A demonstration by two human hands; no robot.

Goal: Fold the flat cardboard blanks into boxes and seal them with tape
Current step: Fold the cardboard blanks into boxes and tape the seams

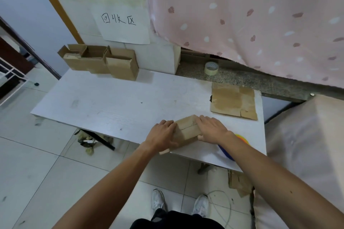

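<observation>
Head view, nearest first: loose cardboard pieces [239, 184] lie on the floor beside the counter leg; whether they are spare blanks or scrap cannot be determined. At the near edge of the counter [111, 102], a small cardboard box [188, 131] stands erected, its top flaps folded down so that a seam line runs across the top. The left hand [163, 133] holds the left end of this box, fingers over the top and thumb against the near face. The right hand [212, 129] holds the right end in the same manner, fingers laid along the top flap. No tape is visible on the seam, so this box is judged folded but not yet sealed. A blue and orange object [240, 140] lies partly hidden under the right forearm; its identity cannot be determined. Farther back on the right, one flat cardboard blank [233, 101] lies on the counter, not yet folded. Beyond it, the tape roll [211, 68] stands on the stone ledge [260, 82], well apart from both hands; it will probably have to be fetched before sealing can begin. At the far left of the counter, a group of erected boxes [100, 60] stands against white cartons [83, 5] with top flaps open. These are judged formed but not closed; whether their bottoms are taped cannot be determined.
</observation>
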